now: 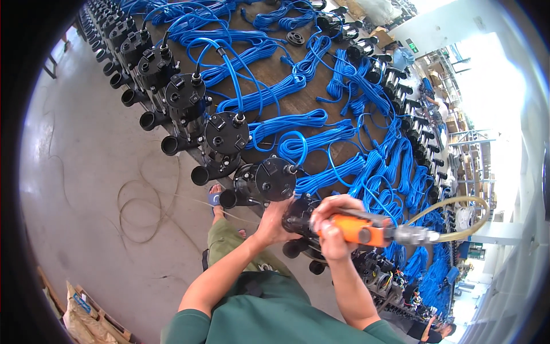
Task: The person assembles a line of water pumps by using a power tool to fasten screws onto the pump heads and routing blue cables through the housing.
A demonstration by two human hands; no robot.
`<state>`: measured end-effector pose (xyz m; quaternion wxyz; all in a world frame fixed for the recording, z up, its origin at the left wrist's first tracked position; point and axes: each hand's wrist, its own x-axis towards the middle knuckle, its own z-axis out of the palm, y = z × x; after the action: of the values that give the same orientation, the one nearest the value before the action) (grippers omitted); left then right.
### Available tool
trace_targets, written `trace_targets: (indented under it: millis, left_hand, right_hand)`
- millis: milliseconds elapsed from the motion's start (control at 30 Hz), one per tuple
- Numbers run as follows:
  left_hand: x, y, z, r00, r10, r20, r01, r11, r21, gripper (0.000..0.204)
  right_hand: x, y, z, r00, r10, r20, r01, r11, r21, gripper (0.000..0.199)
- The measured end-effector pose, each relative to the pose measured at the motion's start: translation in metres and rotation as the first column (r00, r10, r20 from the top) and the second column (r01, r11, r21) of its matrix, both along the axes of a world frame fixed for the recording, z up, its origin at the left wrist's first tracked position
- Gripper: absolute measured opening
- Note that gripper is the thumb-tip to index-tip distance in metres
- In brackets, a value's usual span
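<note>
My right hand (337, 226) is wrapped round an orange air screwdriver (366, 230), which lies sideways with its front end toward a black pump (298, 217). A silver coupling (413, 235) joins its back end to a yellowish air hose (480, 213). My left hand (276, 222) grips the side of that pump, with its fingers partly hidden behind it. The screwdriver's tip is hidden by my right hand and the pump. Just beyond stands another pump (275, 179) with a round black top and a side outlet.
A long row of black pumps (184, 92) lines the bench's left edge. Bundles of blue cable (321, 140) cover much of the brown bench top (260, 77). More pumps (421, 143) line the far right edge. A thin hose (154, 200) coils on the floor; people are in the background.
</note>
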<state>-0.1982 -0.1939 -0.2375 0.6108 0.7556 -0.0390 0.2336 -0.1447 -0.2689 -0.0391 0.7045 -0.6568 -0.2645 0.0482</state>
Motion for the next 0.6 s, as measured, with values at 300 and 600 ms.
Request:
trace_targets:
  millis: [300,600]
  left_hand:
    - [0.002,-0.007,-0.007,1.0,0.003,0.003,-0.003,0.994,-0.108,0.109]
    - [0.003,-0.018,-0.003,0.998,-0.055,0.009,0.056,0.981,-0.183,0.106]
  right_hand:
    - [-0.027,-0.025,0.009,1.0,-0.018,0.006,0.018,0.999,0.034,0.04]
    - [-0.034,-0.075,-0.019,0.983,-0.171,-0.068,0.174,0.984,0.041,0.023]
